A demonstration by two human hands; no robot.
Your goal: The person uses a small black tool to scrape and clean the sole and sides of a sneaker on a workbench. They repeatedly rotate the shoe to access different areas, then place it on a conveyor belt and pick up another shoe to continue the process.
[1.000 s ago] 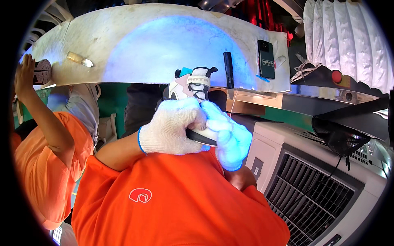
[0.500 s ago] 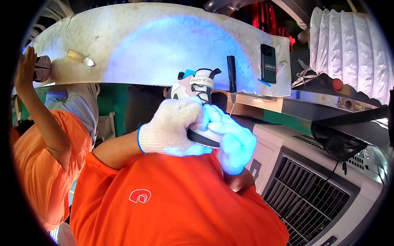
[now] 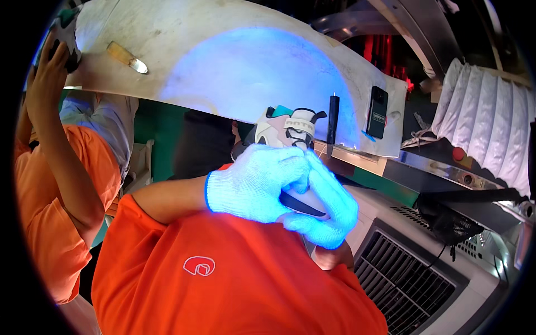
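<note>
Both my hands, in white knit gloves lit bright blue, hold a sneaker (image 3: 272, 133) in front of my chest, at the table's near edge. The sneaker is white and pale pink with black laces, a teal patch and a dark sole edge. My left hand (image 3: 251, 181) is wrapped over its left side. Along its right side lies my right hand (image 3: 334, 206), fingers toward the laces and thumb near the dark-edged end close to me. The gloves hide the sneaker's middle. Just beyond my right hand, a black-handled pointed tool (image 3: 333, 120) lies at the table edge.
A blue-white light patch falls on the long pale table (image 3: 167, 42). On it lie a phone (image 3: 378, 111) and a wooden-handled tool (image 3: 127, 57). At left, a co-worker's hand (image 3: 49, 78) holds another shoe (image 3: 68, 36). A grilled machine (image 3: 407, 273) stands right, below a white ribbed duct (image 3: 486, 117).
The view has shifted and tilted. More blue light covers my left glove. My right fingers now lie straighter along the sneaker. The co-worker's shoe has turned from its sole to its side.
</note>
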